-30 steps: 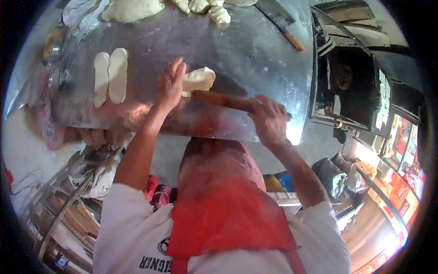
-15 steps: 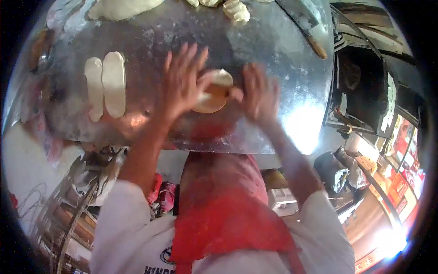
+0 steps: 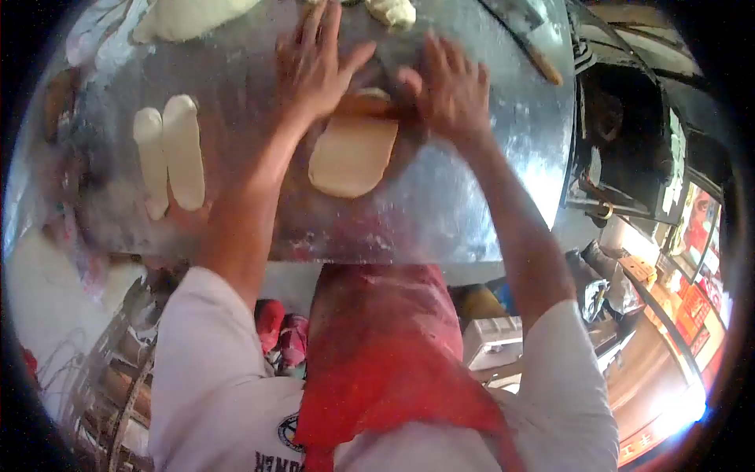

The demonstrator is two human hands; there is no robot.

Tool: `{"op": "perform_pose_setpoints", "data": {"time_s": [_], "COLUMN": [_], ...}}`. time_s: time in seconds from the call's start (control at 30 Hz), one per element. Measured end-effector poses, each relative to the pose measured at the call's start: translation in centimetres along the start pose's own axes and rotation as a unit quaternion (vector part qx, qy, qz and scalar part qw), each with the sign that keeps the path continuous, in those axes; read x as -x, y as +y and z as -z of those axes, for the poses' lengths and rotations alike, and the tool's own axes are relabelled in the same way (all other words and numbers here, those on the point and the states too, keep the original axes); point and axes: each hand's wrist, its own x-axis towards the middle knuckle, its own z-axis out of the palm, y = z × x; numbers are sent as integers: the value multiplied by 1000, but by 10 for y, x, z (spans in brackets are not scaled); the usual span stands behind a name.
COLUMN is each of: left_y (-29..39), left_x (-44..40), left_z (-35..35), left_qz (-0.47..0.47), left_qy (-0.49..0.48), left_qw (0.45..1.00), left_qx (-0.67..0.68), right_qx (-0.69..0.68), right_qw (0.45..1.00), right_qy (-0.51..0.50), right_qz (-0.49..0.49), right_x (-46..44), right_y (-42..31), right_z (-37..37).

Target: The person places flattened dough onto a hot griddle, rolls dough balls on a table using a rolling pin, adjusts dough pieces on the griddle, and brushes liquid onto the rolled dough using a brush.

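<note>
A flattened piece of dough (image 3: 351,159) lies on the metal worktop (image 3: 259,71) in front of me. Across its far end runs a brown rolling pin (image 3: 376,106), partly hidden by my hands and blurred. My left hand (image 3: 313,79) is over the pin's left end, fingers stretched forward and thumb spread. Over the right end is my right hand (image 3: 456,90), its fingers also extended and apart. Both palms appear to press on the pin without the fingers wrapping it. To the left, two long flat dough strips (image 3: 184,153) lie side by side.
A large dough mass (image 3: 189,17) sits at the far left, and a smaller dough lump (image 3: 392,11) at the far edge of view. A wooden-handled tool (image 3: 543,64) lies at the far right. Beyond the worktop's right edge stands a dark metal unit (image 3: 621,141).
Both hands have moved forward, away from me, with the rolling pin. The dough now shows longer and flatter on the near side. My view has shifted slightly.
</note>
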Motion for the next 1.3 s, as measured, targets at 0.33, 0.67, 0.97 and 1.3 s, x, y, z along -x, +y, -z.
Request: {"op": "perform_pose_setpoints", "data": {"time_s": [0.33, 0.67, 0.97, 1.3], "left_y": [87, 40, 77, 20], "left_x": [150, 28, 29, 216], "left_z": [62, 33, 99, 81], "left_qz": [-25, 152, -45, 18], "left_qy": [-96, -131, 30, -37], "left_qw": [992, 975, 993, 998], "left_qx": [-79, 91, 109, 41], "right_qx": [-86, -86, -158, -82], "right_qw": [988, 996, 980, 983], "right_qy": [-62, -29, -48, -36], "right_qz": [109, 17, -107, 163], "right_x": [173, 268, 239, 1], "right_y": [-25, 82, 85, -110], "right_z": [15, 46, 66, -30]}}
